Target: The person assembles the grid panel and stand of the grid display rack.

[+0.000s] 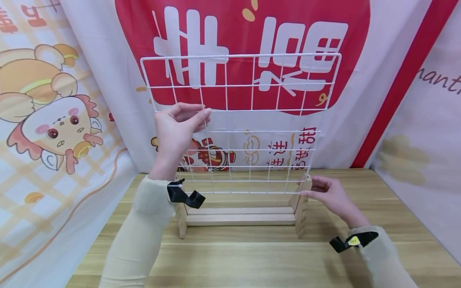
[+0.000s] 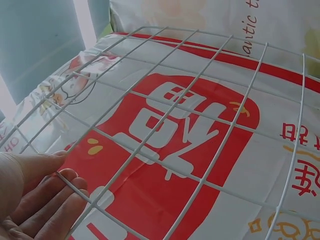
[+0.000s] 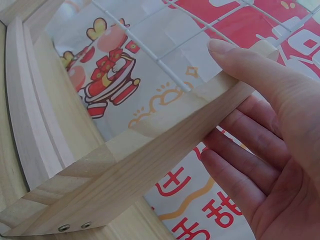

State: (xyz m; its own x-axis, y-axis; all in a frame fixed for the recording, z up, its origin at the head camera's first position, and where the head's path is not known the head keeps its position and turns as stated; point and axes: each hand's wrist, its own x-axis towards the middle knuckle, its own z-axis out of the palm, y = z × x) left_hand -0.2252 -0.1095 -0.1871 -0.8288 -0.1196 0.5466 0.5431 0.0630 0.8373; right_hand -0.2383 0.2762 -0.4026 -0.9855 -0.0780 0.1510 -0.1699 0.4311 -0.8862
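A white wire grid panel (image 1: 226,85) stands up from a light wooden stand (image 1: 240,219), its lower edge between the two side posts. At the upper left of the panel, my left hand (image 1: 176,130) pinches a wire between thumb and fingers; the left wrist view shows the thumb (image 2: 37,164) on one side of the mesh (image 2: 202,180). Lower down, my right hand (image 1: 329,196) grips the top of the right wooden post, thumb over its edge. In the right wrist view the post (image 3: 135,165) slants up into that hand (image 3: 280,140).
The stand rests on a wood-grain tabletop (image 1: 230,260). Behind hangs a white cloth with a red printed patch (image 1: 241,24). Printed cloth walls (image 1: 36,192) rise at left and right. Each wrist wears a black strap (image 1: 185,196).
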